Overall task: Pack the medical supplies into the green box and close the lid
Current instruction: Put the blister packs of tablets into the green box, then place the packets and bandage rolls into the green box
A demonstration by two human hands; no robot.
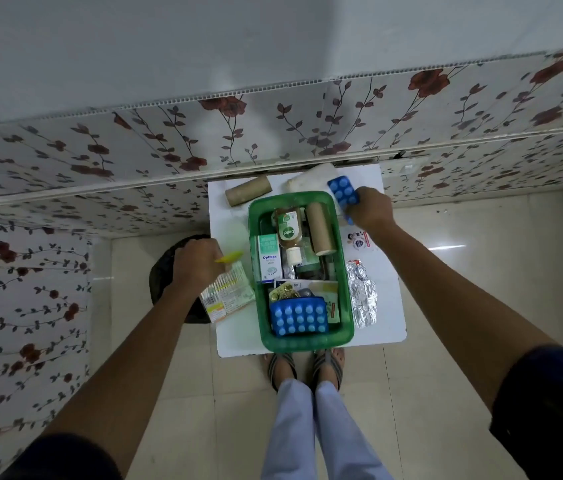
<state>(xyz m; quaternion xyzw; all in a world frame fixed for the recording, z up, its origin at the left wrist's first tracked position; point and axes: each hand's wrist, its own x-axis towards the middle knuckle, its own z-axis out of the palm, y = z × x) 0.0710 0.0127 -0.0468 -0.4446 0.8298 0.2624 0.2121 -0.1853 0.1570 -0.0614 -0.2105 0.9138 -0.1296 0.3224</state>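
Note:
The green box stands open in the middle of a small white table. Inside lie a Dettol bottle, an Optibex carton, a brown roll and a blue blister pack. My right hand is shut on a second blue blister pack, just right of the box's far corner. My left hand holds a yellow item left of the box, above a strip pack. No lid can be made out.
A brown roll and a white pad lie behind the box. Silver foil strips and a small sticker sit on the right. A dark bin stands left of the table. A floral wall panel runs behind.

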